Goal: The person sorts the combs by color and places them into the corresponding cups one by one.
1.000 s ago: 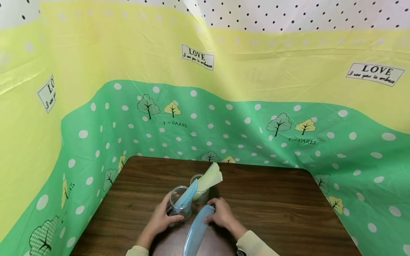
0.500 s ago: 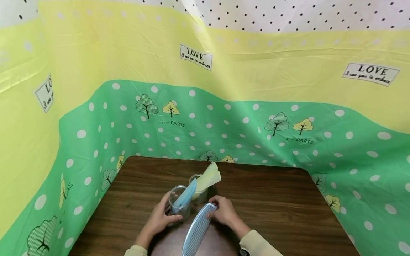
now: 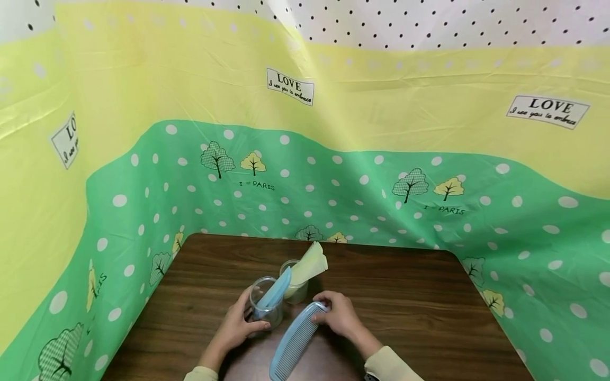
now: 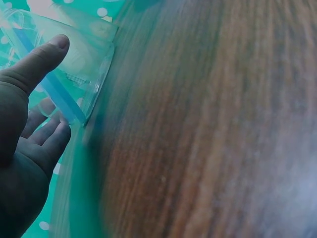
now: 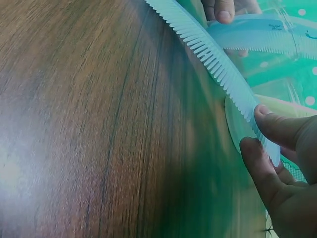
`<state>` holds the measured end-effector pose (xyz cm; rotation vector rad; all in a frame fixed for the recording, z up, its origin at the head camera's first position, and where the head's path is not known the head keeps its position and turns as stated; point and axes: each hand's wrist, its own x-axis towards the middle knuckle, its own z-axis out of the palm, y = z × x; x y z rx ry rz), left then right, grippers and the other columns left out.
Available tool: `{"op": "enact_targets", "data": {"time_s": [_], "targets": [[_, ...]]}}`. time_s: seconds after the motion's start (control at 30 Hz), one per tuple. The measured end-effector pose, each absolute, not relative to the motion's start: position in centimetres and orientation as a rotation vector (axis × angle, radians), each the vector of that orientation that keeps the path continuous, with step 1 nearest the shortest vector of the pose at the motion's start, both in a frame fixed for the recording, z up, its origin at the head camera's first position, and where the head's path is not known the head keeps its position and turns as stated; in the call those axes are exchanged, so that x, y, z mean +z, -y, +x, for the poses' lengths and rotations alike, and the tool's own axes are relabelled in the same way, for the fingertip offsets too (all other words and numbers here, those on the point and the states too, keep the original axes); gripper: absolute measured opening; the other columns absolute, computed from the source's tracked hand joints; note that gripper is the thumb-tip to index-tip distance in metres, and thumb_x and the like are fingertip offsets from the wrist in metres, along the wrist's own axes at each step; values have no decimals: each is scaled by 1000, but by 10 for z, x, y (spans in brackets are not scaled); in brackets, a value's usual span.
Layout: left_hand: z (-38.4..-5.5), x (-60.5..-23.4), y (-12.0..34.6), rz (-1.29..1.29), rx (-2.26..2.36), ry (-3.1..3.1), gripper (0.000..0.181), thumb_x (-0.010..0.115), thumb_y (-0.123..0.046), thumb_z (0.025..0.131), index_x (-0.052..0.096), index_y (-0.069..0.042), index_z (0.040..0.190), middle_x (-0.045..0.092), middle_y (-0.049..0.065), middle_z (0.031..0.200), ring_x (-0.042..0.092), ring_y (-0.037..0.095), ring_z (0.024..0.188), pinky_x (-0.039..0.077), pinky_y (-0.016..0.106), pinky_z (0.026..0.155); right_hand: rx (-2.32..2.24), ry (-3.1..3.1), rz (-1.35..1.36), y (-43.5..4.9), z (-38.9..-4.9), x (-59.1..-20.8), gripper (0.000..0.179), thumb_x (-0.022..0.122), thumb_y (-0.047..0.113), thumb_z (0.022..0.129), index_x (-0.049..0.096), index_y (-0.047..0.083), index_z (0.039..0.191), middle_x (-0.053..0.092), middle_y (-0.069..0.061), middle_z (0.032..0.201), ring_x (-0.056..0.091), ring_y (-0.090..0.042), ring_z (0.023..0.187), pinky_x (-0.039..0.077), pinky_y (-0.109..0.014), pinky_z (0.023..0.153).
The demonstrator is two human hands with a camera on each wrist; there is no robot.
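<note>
My left hand [image 3: 234, 324] grips a clear plastic cup [image 3: 274, 318], thumb on the near side and fingers on the far side. A light blue comb [image 3: 276, 291] leans inside that cup, its upper end above the rim. Between thumb and fingers, my right hand [image 3: 342, 316] pinches one end of another blue comb [image 3: 292, 343]. This held comb slants toward the table's near side, right of the cup and apart from it; its teeth show along one edge in the right wrist view. Just behind stands a second clear cup [image 3: 299, 294] with pale yellow combs [image 3: 310, 267] leaning out to the right.
Both cups stand on a dark wood-grain table [image 3: 405, 296]. A green and yellow printed curtain [image 3: 352, 185] hangs along the table's back and sides.
My right hand has shifted slightly right, and the comb in it has turned so that its upper end lies farther right. The left hand and both cups stay about where they were.
</note>
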<state>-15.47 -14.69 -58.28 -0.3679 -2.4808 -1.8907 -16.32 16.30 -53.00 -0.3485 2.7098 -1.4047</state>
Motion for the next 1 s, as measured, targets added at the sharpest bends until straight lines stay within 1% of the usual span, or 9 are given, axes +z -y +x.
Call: {"op": "enact_targets", "data": {"time_s": [0.07,0.17,0.3,0.43,0.57,0.73,0.9,1.0], "targets": [[-154,-584,147,-369,-1888,2478,96,96,-16,70,45,-13,152,59,10,145,49,31,142,42,34,115,-1462,-2664,-334,-166,-161,-530,39,90,8,75,74,2,111,69,-7,93,62,-17,78,53,-23,60],[-154,-586,146,-370,-1880,2475,95,95,-14,71,45,-12,152,59,10,145,49,32,142,42,42,116,-1548,-2590,-311,-169,-159,-529,39,88,4,78,72,-2,113,68,-10,95,65,-19,78,57,-24,58],[-154,-586,146,-370,-1876,2473,96,95,-13,70,45,-10,152,59,12,145,48,33,142,41,47,116,-1580,-2566,-280,-173,-157,-528,38,86,4,80,72,-2,114,68,-11,97,67,-16,76,59,-26,56],[-154,-586,146,-365,-1874,2475,96,96,-14,70,46,-10,151,60,13,145,49,34,141,41,46,116,-1617,-2543,-275,-176,-155,-525,37,85,3,81,72,-3,115,68,-13,98,68,-13,72,62,-32,56],[-154,-585,146,-366,-1875,2473,96,96,-16,69,46,-10,150,60,14,144,49,35,141,41,48,116,-1674,-2507,-276,-176,-154,-520,35,84,0,82,71,-2,114,66,-14,98,67,-15,72,63,-40,58],[-154,-583,146,-371,-1871,2475,97,96,-18,69,45,-9,151,60,15,144,49,35,141,41,48,116,-1708,-2500,-270,-175,-150,-509,31,82,-2,83,72,0,112,66,-15,97,68,-19,75,64,-36,59],[-153,-583,146,-364,-1876,2480,96,96,-14,69,46,-10,150,61,14,143,49,34,141,41,45,116,-1746,-2485,-274,-175,-146,-500,31,81,-3,83,73,0,112,67,-16,98,68,-17,72,64,-37,59],[-153,-583,147,-369,-1875,2478,94,96,-14,69,46,-10,150,61,14,143,50,35,141,41,47,115,-1775,-2483,-289,-174,-143,-494,30,81,-3,83,73,0,112,68,-18,97,69,-16,71,64,-38,59]]}}
